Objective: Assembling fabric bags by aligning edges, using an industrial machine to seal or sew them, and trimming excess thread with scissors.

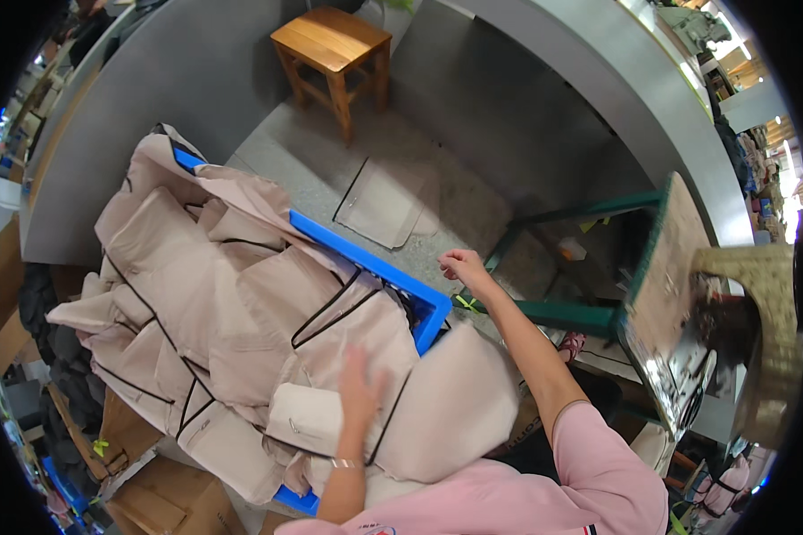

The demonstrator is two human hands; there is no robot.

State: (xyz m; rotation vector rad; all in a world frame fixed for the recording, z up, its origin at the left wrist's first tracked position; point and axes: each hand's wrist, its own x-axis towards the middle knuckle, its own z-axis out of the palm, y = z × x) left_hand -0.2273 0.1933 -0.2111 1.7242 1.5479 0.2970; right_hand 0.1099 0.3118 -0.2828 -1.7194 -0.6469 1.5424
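Note:
A large heap of beige fabric pieces with black binding and cords (232, 294) fills and overhangs a blue plastic crate (357, 250). My left hand (361, 392) is over the near part of the heap, next to a small folded beige piece (305, 417). It is smeared by motion, so its fingers and any touch cannot be made out. Beyond the crate's right corner, my right hand (462, 265) is raised over the floor with fingers curled together; whatever it may hold is too small to see. A rounded beige panel (455, 401) lies between my forearms.
A wooden stool (335, 45) stands at the far side by a grey curved partition (178, 80). On the floor lies a flat clear sheet (388, 201). At right is a green-framed worktable (665, 294) beside a machine (758, 330). Cardboard boxes (174, 499) sit at lower left.

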